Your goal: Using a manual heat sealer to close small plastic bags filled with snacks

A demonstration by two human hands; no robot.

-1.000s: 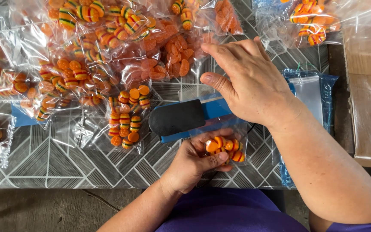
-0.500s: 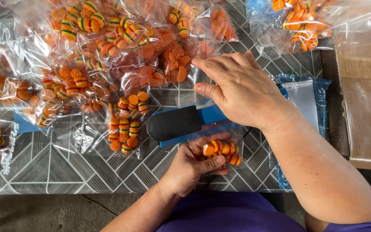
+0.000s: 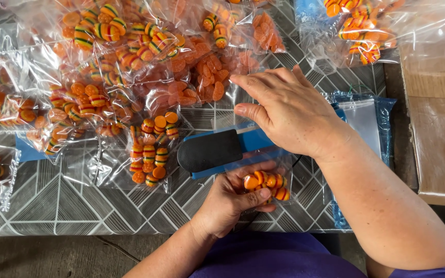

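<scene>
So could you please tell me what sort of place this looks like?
Probably a small packing table for sweets: a blue bag sealer with a black handle, many clear plastic bags of orange striped candies, and a stack of empty clear bags.

Filled bags (image 3: pixel 130 77) lie left of the sealer (image 3: pixel 222 149), cardboard box (image 3: pixel 439 123) right

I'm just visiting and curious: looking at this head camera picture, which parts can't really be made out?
- Blue sealer: its far end is hidden under the right hand.
- Small bag of candies: its open top lies under the sealer arm and the left hand covers one side.
- Stack of clear bags: partly hidden by the right forearm.
- Candy bags at the top: cut off by the frame edge.
</scene>
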